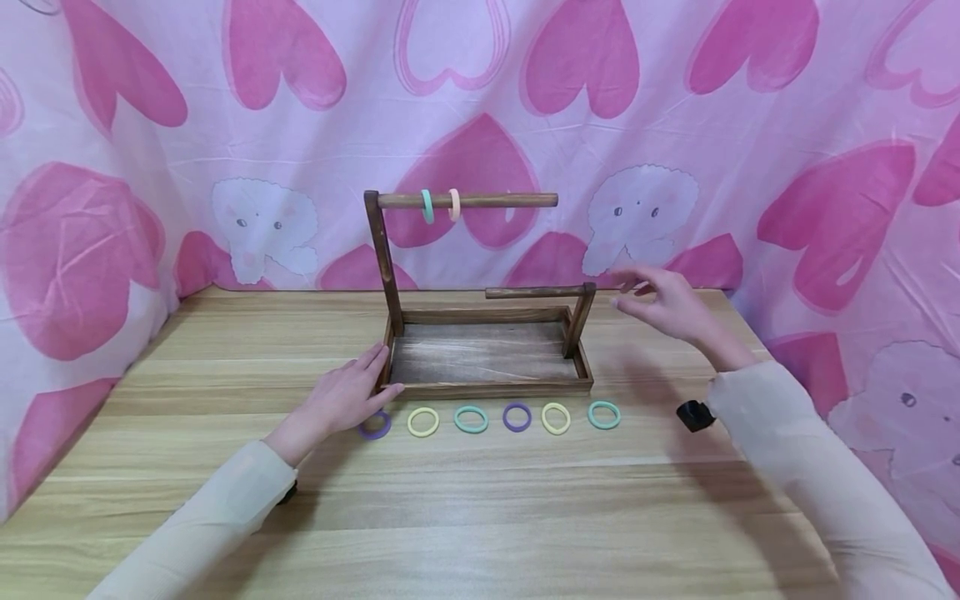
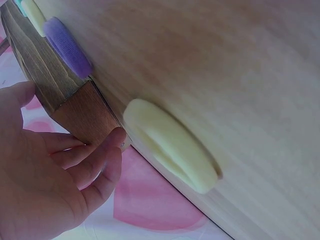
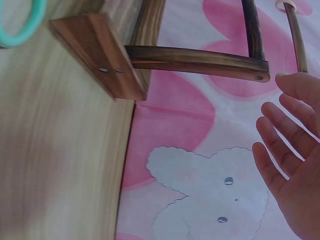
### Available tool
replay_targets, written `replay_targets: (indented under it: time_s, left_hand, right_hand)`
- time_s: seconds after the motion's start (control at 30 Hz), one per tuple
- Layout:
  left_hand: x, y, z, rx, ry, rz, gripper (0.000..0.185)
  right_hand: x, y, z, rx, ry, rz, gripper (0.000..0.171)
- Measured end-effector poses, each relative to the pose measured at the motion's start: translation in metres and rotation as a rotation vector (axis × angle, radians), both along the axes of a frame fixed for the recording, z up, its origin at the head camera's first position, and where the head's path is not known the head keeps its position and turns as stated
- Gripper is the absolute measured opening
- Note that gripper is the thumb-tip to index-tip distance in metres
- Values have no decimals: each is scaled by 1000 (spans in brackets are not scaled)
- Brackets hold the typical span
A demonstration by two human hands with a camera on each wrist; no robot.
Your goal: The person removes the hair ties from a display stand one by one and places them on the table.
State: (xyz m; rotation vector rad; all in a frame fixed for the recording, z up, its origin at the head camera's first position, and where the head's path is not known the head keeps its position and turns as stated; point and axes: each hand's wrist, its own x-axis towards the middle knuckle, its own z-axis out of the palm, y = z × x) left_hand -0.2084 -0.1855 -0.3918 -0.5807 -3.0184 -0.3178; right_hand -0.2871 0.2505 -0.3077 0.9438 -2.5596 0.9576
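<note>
A dark wooden stand point(image 1: 487, 385) has a tray base, a tall left post and a short right post point(image 1: 579, 321). Its high rod point(image 1: 495, 200) carries a teal ring point(image 1: 427, 206) and a peach ring point(image 1: 453, 204). Several rings lie in a row before the tray, from a purple one point(image 1: 377, 428) to a teal one point(image 1: 603, 414). My left hand point(image 1: 360, 390) rests with relaxed fingers on the tray's front left corner point(image 2: 82, 112), beside the purple ring point(image 2: 67, 47). My right hand point(image 1: 660, 304) hovers open and empty just right of the short post point(image 3: 200, 60).
The wooden table point(image 1: 480, 508) is enclosed by a pink heart-print cloth point(image 1: 675, 125) at the back and sides. A yellow ring point(image 2: 170, 145) lies near the left hand. A small black device point(image 1: 695, 415) sits at the right wrist.
</note>
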Motion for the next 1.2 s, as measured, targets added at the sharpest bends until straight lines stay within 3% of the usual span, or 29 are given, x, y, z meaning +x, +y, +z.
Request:
replay_targets:
  time_s: [0.53,0.9,1.2]
  left_hand:
    - [-1,0,-1,-14,-9,1,71]
    - [0,-1,-1,-17,-2,2,71]
    - [-1,0,-1,-10,-9,4,71]
  right_hand:
    - [-26,-17,30,8,-32,-13,35]
    - [-39,-33,55,-131,-82,-58,35]
    - [-35,-53,83,-261,-165,-78,43]
